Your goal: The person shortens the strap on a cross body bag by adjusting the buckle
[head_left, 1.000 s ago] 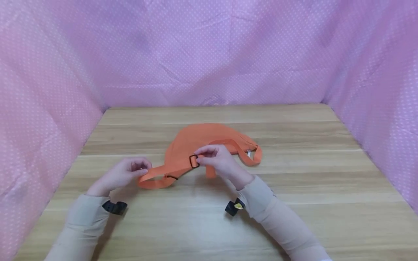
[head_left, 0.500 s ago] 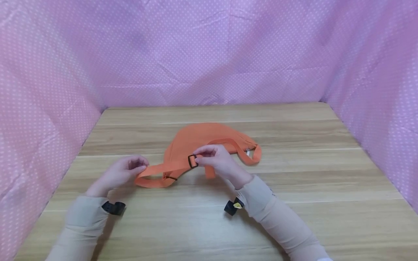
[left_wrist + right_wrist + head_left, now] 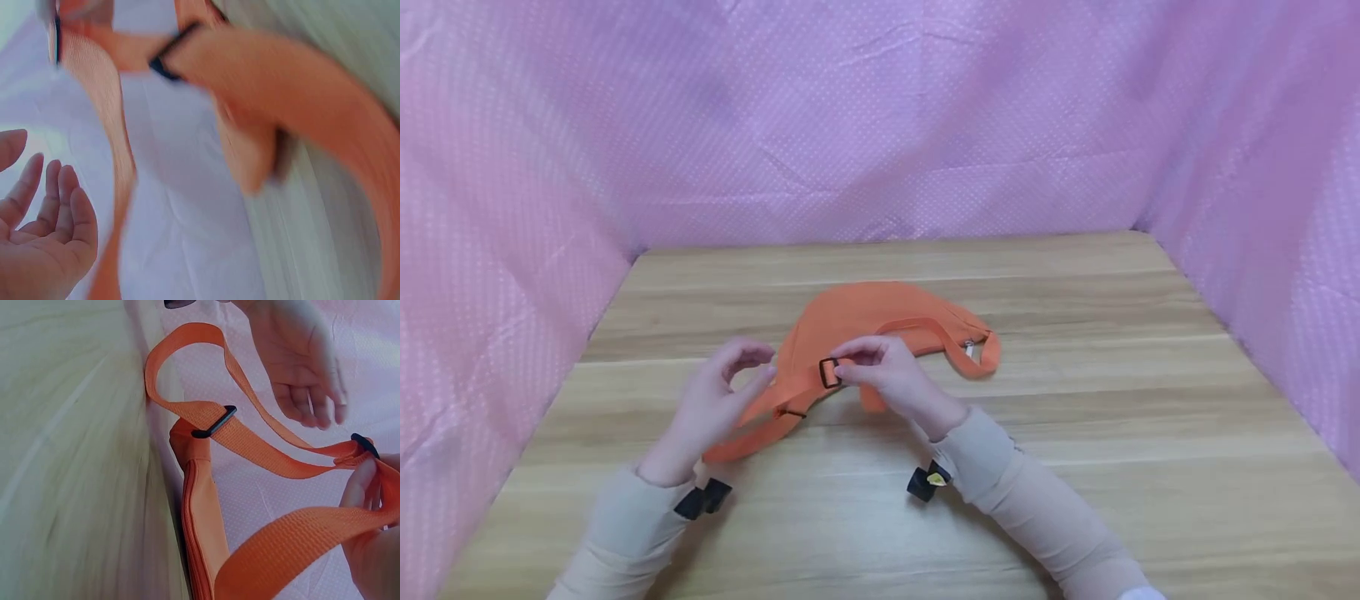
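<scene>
Orange bag (image 3: pixel 850 321) is laid on a wood-grain table (image 3: pixel 850 517), approx. ctr., rounded edge turned away from the person and zip edge turned toward, prob. so that strap and fittings can be reached w/o the body being shifted. A black slide buckle (image 3: pixel 364 445) is pinched by the right hand (image 3: pixel 898 379), thumb and fingertips clamped at its edge where the strap (image 3: pixel 269 450) is threaded; it is held up off the tabletop, presumably so that both sides of the webbing are left accessible. A loop of strap is run from there thru a black ring (image 3: pixel 215 422) at the bag's left end and back. Another stretch is draped over the bag to its right end, nr. the zip pull (image 3: pixel 969 351).

By the left hand (image 3: pixel 715 408) nothing is gripped: thumb and fingers are parted, fingertips pointed twd. the buckle but apart from it, w/ the loop close by; poss. so placed to be w/in reach of the webbing. The left forearm is angled in from lower L, wrist bent up; the right is slanted in from lower R, knuckles uppermost. Nearer webbing is blurred in the left wrist view.
</scene>
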A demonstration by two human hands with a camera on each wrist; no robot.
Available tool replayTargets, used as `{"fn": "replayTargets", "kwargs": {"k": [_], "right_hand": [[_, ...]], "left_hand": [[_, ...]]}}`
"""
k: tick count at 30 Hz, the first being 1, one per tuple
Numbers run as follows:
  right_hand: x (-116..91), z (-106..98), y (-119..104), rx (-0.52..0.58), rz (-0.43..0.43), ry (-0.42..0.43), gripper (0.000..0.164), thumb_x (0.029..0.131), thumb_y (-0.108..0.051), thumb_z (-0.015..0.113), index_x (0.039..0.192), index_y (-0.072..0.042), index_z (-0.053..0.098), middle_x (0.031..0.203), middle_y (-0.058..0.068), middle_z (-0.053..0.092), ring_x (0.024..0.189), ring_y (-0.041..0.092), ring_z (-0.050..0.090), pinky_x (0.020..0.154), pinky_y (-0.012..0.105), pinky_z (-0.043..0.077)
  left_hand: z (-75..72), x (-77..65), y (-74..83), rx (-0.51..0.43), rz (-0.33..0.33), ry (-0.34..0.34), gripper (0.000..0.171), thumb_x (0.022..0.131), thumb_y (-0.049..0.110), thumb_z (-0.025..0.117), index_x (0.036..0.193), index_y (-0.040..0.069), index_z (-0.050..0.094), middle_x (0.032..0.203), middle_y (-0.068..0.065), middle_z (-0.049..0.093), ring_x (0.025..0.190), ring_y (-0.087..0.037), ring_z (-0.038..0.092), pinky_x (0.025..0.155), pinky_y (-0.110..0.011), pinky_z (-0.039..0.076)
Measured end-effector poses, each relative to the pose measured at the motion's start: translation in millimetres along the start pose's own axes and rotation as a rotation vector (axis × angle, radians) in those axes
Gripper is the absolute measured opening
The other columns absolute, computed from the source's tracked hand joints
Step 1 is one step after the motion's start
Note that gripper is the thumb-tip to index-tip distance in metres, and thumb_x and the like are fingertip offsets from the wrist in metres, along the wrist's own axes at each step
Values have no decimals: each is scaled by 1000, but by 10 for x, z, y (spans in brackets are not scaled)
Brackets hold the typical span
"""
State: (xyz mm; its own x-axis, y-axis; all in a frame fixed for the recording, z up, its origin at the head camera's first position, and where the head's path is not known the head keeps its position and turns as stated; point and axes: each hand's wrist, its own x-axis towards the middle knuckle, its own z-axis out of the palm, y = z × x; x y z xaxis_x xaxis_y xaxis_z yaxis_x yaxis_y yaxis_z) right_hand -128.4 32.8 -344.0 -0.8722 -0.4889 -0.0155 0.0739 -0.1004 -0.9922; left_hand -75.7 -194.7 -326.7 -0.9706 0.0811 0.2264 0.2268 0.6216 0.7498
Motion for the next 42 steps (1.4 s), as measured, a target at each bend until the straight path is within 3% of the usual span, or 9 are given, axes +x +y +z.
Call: {"fn": "replayTargets", "kwargs": {"k": [6,10,16,19,27,37,42], "right_hand": [[-6,61,8,42,-49,3,28,83,10,63,109,17,58,84,-8,67,72,5,61,66,17,50],[-2,81,24,27,-87,20,26,82,10,63,107,17,59,84,-6,67,71,5,60,65,17,49],[11,87,27,3,-75,18,26,83,6,65,108,14,61,94,7,70,77,7,62,69,20,51],[8,96,25,29,-69,19,27,83,7,64,108,15,61,95,6,70,77,7,63,69,21,52],[-6,119,54,98,-110,1,24,82,12,61,104,21,55,80,-11,65,70,5,60,65,17,49],[-5,-5,36,-62,24,-30,27,87,-5,66,112,3,60,95,-1,63,85,10,61,83,31,52],[1,-140,58,-110,26,-71,33,89,-9,64,118,5,57,94,-1,61,85,11,58,83,33,50]], "left_hand": [[192,-18,96,-17,76,-16,36,80,6,74,113,5,60,114,-8,59,109,-23,56,94,-42,47],[291,12,104,-55,126,-14,41,77,5,77,113,5,59,115,-9,59,109,-23,56,93,-46,46],[385,38,112,-111,162,1,38,74,3,78,108,7,62,107,-4,63,104,-16,58,92,-26,47],[414,39,99,-128,167,3,36,74,2,78,107,8,63,105,-1,63,102,-14,59,90,-19,45],[437,12,96,-109,171,14,38,72,4,80,107,10,64,105,0,62,101,-13,59,91,-17,43],[427,19,77,-175,117,-10,36,75,2,78,108,7,64,107,-3,62,101,-10,59,89,-13,45],[414,15,48,-212,103,-7,36,76,2,77,110,5,64,108,-4,62,103,-6,58,91,-13,45]]}}
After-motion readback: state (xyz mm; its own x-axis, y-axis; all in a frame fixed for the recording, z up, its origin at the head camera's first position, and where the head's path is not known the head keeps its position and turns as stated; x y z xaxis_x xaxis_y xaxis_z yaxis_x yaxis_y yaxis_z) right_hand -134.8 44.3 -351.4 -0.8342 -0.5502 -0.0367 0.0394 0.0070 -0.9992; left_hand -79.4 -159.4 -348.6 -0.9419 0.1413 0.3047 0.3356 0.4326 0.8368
